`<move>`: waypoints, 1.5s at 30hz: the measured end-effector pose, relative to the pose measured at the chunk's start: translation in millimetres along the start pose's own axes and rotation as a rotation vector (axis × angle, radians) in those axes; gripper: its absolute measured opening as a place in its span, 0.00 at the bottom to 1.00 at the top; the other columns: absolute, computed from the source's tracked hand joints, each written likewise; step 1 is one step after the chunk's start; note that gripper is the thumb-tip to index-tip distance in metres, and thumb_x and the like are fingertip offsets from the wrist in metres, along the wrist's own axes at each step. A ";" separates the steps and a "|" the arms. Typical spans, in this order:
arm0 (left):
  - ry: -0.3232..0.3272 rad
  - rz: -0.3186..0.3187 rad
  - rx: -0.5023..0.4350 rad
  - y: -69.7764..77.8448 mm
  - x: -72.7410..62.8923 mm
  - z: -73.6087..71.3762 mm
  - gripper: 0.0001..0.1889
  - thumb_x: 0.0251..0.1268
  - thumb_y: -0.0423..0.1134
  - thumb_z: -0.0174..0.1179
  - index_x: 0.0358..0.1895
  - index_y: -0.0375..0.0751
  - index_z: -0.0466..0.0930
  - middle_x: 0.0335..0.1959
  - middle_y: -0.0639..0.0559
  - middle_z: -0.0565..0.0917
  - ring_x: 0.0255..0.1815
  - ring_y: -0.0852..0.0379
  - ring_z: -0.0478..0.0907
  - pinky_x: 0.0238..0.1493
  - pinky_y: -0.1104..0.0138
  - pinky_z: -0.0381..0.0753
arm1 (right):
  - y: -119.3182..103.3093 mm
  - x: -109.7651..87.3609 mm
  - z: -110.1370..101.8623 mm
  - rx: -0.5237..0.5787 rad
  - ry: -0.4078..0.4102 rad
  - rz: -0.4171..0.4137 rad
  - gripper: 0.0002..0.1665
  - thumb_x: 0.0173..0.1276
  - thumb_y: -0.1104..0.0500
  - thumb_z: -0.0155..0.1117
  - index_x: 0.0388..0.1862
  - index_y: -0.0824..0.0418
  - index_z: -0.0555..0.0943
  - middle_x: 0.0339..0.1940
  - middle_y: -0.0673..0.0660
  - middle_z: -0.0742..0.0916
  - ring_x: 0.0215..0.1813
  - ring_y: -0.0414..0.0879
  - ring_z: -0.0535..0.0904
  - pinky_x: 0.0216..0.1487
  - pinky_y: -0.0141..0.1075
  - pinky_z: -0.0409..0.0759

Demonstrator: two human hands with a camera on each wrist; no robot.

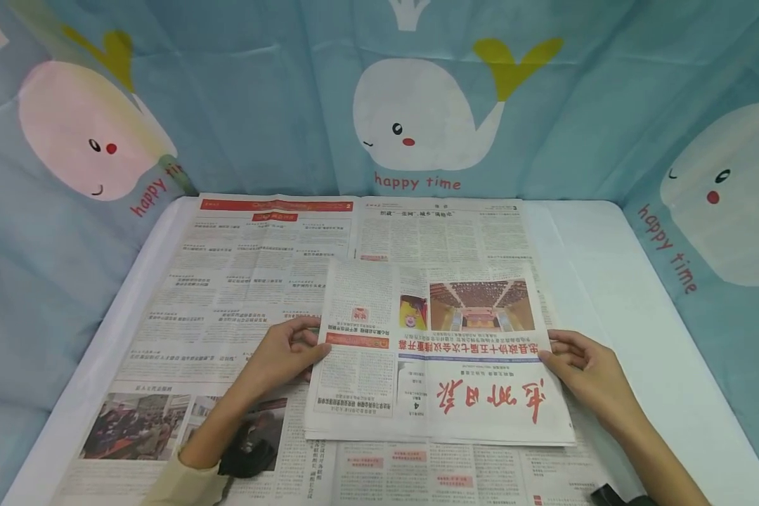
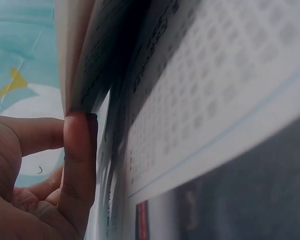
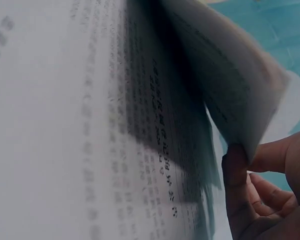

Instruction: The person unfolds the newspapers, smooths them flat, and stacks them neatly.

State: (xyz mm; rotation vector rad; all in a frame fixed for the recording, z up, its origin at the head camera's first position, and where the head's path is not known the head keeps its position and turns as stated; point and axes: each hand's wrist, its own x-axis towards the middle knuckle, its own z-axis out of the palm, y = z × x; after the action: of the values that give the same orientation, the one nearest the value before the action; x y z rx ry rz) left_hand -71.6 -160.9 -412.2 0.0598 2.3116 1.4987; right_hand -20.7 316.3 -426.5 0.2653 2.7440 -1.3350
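Observation:
A folded newspaper (image 1: 474,386) with red headline characters and a photo of a hall is held by both hands over a larger spread of newspaper. My left hand (image 1: 291,355) pinches its left edge between thumb and fingers. On the opposite edge, my right hand (image 1: 585,369) pinches it the same way. In the left wrist view, the left fingertips (image 2: 80,130) grip the folded sheets, raised off the printed page. The right wrist view shows the right fingertips (image 3: 236,157) under a corner of the folded paper, with a shadowed gap below.
Opened newspaper sheets (image 1: 228,295) cover much of the white table (image 1: 632,281). A blue curtain (image 1: 253,119) printed with whales hangs behind and along both sides. Black wrist straps (image 1: 248,450) sit near the front, the left one beside a pale sleeve (image 1: 186,481).

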 end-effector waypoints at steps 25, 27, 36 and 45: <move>-0.017 -0.026 -0.002 -0.5 -16.4 13.5 0.24 0.79 0.38 0.62 0.73 0.39 0.75 0.59 0.37 0.85 0.37 0.55 0.89 0.32 0.63 0.90 | 21.0 -15.5 -11.7 0.022 -0.070 -0.035 0.31 0.85 0.53 0.58 0.80 0.63 0.69 0.63 0.70 0.84 0.43 0.27 0.84 0.36 0.33 0.87; -0.012 0.001 0.016 -1.2 -17.9 13.3 0.23 0.80 0.36 0.60 0.73 0.39 0.75 0.62 0.36 0.84 0.40 0.56 0.88 0.33 0.64 0.90 | 22.4 -16.4 -12.2 0.063 -0.087 -0.041 0.28 0.88 0.54 0.50 0.80 0.64 0.69 0.64 0.72 0.84 0.43 0.30 0.86 0.36 0.36 0.89; 0.042 0.144 0.141 -3.6 -17.1 17.2 0.33 0.70 0.26 0.65 0.77 0.44 0.70 0.53 0.40 0.87 0.34 0.62 0.88 0.29 0.67 0.87 | 24.0 -17.9 -15.0 0.111 -0.113 -0.089 0.26 0.85 0.62 0.53 0.78 0.65 0.72 0.57 0.61 0.88 0.41 0.39 0.89 0.35 0.39 0.89; 0.132 0.295 0.410 -4.2 -14.6 16.7 0.17 0.65 0.29 0.72 0.54 0.50 0.91 0.49 0.57 0.91 0.38 0.67 0.84 0.40 0.71 0.85 | 23.6 -18.4 -15.4 0.050 -0.123 -0.098 0.27 0.82 0.62 0.60 0.77 0.65 0.73 0.57 0.68 0.87 0.39 0.35 0.86 0.35 0.35 0.87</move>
State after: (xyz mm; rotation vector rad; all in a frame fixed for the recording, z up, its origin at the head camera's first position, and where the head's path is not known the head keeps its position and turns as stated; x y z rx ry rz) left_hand -51.8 -151.7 -417.6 0.4405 2.7807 1.1525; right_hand 1.9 340.4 -432.6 0.0498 2.6562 -1.3940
